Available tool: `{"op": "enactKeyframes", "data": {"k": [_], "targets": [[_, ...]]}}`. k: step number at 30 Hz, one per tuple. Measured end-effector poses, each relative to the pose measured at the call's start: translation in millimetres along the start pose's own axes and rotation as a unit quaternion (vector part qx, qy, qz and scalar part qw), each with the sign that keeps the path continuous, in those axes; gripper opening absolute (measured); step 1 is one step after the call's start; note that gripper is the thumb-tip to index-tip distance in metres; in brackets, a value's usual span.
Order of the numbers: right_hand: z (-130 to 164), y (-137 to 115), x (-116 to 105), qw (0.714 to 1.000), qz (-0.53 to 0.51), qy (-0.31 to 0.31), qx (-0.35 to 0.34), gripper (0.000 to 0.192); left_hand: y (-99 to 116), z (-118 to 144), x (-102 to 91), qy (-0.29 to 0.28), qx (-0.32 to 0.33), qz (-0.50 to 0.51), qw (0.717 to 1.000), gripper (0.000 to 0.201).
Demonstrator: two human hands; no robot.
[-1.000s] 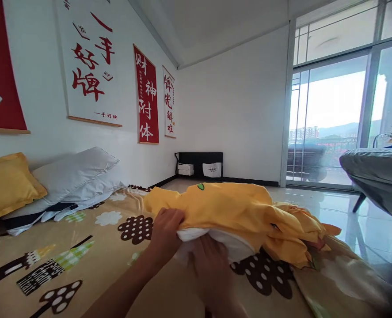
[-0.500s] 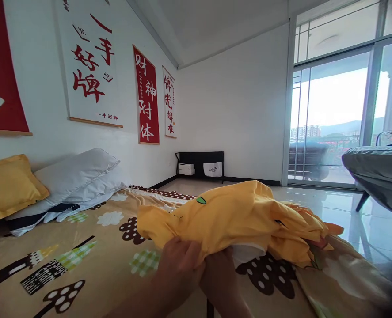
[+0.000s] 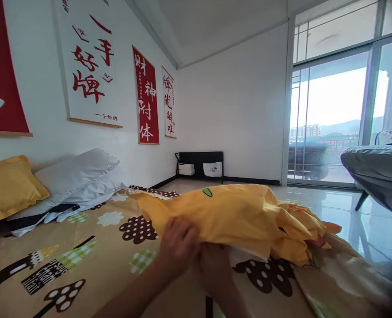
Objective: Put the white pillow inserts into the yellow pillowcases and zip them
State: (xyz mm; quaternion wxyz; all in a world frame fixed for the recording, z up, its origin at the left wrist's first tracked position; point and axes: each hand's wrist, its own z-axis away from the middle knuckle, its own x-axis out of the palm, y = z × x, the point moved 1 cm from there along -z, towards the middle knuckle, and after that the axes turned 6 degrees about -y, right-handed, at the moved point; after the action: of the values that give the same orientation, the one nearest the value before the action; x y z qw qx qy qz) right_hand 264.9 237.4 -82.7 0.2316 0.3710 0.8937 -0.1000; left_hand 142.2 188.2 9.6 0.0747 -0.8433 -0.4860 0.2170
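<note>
Head view: both hands (image 3: pixel 196 258) grip yellow cover's (image 3: pixel 235 214) near edge.

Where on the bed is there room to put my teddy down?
The biggest free patch of the patterned sheet lies between the white pillows and the left hand. It is crowded in the middle, where both hands, the right hand too, grip the yellow cover, whose bunched folds spread to the right. The yellow pillow fills the far left.
</note>
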Motion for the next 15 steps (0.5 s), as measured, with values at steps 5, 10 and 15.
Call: {"op": "enactKeyframes", "data": {"k": [5,10,15], "targets": [[-15.2,-24.1,-13.6,0.974,-0.158,-0.094,-0.136,0.04,-65.5,16.3,20.3,-0.073,-0.086,-0.162,0.98,0.015],[-3.9,-0.7,-0.9,0.841,-0.326,-0.432,-0.022,0.03,-120.5,40.3,19.6,-0.219,-0.216,-0.174,0.935,0.017],[16.3,50.1,30.1,0.877,-0.1,-0.455,0.121,0.036,-156.3,68.4,1.5,-0.337,-0.445,-0.163,0.814,0.022]]}}
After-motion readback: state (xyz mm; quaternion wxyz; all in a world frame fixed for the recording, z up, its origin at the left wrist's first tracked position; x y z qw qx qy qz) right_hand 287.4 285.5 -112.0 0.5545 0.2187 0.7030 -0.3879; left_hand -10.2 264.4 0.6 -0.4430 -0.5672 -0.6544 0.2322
